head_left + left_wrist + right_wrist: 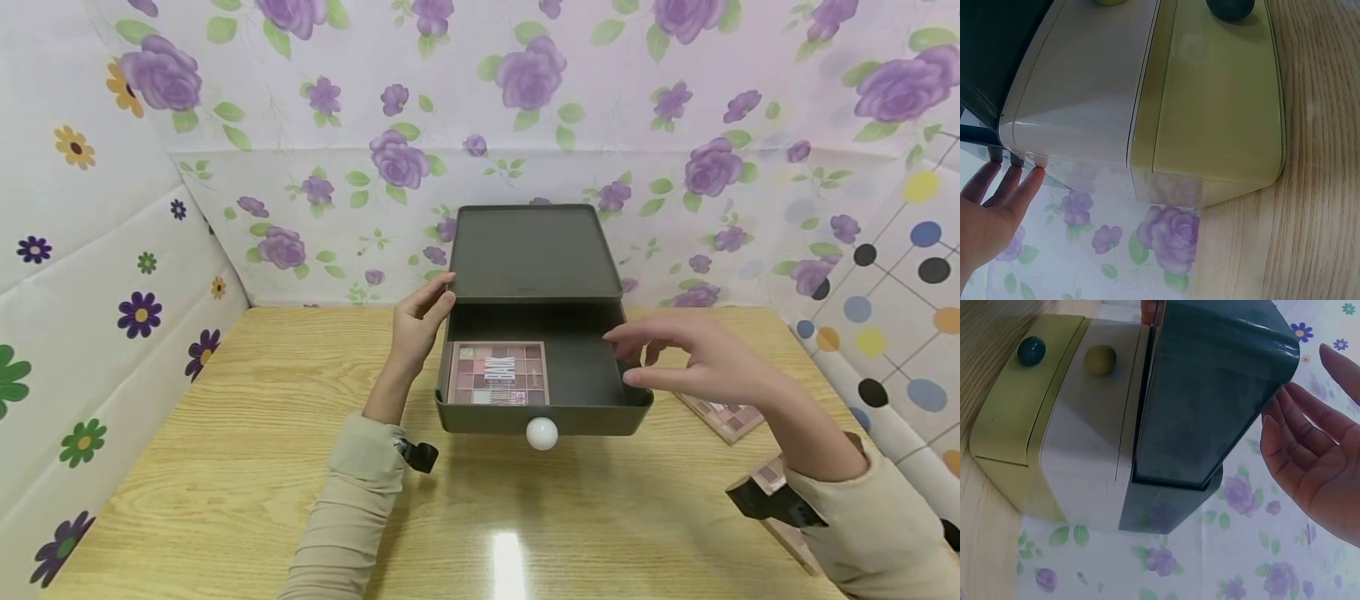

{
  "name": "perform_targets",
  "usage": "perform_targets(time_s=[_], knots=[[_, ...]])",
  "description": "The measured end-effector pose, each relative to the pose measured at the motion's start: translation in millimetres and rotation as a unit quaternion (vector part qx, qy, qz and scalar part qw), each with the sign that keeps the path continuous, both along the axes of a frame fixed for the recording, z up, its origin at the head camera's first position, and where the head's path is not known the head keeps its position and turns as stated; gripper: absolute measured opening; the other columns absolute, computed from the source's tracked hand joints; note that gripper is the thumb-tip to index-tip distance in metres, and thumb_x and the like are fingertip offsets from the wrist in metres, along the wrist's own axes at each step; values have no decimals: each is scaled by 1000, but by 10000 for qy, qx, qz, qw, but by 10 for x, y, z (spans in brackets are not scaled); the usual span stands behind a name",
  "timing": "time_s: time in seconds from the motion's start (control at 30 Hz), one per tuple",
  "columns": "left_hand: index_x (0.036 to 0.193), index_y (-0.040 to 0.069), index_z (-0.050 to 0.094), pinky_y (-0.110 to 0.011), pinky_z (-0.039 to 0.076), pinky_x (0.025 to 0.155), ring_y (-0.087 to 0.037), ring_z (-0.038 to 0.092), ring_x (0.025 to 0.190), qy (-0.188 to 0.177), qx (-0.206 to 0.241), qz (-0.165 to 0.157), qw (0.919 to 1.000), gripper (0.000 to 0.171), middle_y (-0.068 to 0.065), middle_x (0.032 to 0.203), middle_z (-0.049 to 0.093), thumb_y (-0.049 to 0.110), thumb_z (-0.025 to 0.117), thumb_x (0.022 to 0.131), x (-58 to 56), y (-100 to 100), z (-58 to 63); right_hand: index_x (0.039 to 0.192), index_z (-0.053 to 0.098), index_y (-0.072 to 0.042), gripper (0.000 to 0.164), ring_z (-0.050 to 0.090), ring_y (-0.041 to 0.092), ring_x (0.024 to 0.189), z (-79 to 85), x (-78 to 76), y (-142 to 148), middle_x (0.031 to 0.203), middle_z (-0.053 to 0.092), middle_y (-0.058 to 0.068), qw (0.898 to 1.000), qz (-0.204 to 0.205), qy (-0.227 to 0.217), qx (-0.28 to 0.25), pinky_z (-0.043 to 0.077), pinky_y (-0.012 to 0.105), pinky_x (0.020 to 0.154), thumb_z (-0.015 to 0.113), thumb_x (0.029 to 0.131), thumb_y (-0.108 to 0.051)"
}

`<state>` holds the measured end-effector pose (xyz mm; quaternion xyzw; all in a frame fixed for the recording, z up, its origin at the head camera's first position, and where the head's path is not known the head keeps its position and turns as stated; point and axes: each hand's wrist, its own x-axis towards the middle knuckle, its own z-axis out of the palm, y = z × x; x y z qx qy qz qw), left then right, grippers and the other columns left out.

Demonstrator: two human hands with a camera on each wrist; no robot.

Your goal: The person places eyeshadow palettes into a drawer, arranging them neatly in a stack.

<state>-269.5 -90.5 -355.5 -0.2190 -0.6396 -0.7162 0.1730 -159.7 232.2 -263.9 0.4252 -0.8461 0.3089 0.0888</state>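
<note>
A stacked drawer box (pixel 534 250) stands on the table with its dark grey-green top drawer (pixel 588 387) pulled out. An eyeshadow palette (pixel 498 373) lies flat in the left half of that drawer. My left hand (pixel 417 327) touches the box's left side near its top with fairly straight fingers; in the left wrist view its fingertips meet the side of the stack. Over the drawer's right side is my right hand (pixel 693 358), thumb and fingers apart and nothing between them. The right wrist view has its fingers (pixel 1285 447) beside the dark drawer's corner.
Below the top drawer sit a white drawer (pixel 1088 400) and a yellow-green drawer (pixel 1016 419), both closed. A white round knob (pixel 542 433) sticks out in front. More palettes (pixel 726 418) lie on the wooden table (pixel 247 467) at the right, partly behind my right arm.
</note>
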Motion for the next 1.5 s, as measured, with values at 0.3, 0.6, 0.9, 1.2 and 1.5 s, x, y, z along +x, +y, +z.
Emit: perform_targets(time_s=[0.3,0.6,0.9,1.2,1.5], knots=[[118,-13,53,-26,41,95,-15,49,115,-94,20,-55,9999,31,-22,126,51,-3,53,89,9,2,11,117,59,-4,46,58,6,81,-123,12,207,93,64,-1,9989,246,131,-375,47,19,62,70,73,4],[118,-13,53,-27,39,96,-16,47,117,-104,50,-77,9999,31,-21,127,50,-3,53,89,20,-5,18,118,58,-5,49,57,6,81,-329,29,441,95,62,-5,9981,-194,-61,-590,47,16,64,68,72,10],[117,-12,54,-28,41,95,-16,48,117,-44,16,-37,10000,32,-20,126,51,-1,54,88,2,-6,-4,121,54,-2,49,58,6,79,-546,-2,622,92,61,-4,9923,-890,-501,-707,47,17,62,67,75,9],[118,-13,53,-28,40,96,-18,47,119,-117,23,-69,9999,31,-21,126,51,-2,54,88,2,-4,-2,125,51,-2,46,58,5,80,-779,-73,790,92,62,5,9826,-1524,-937,-506,47,16,66,65,82,-2],[118,-14,53,-28,40,96,-16,47,118,-99,77,-73,9999,31,-22,126,51,-4,53,88,4,-1,-2,129,48,-3,49,59,8,78,-997,-142,953,93,62,6,9668,-2046,-1471,-426,48,21,64,65,84,-12]])
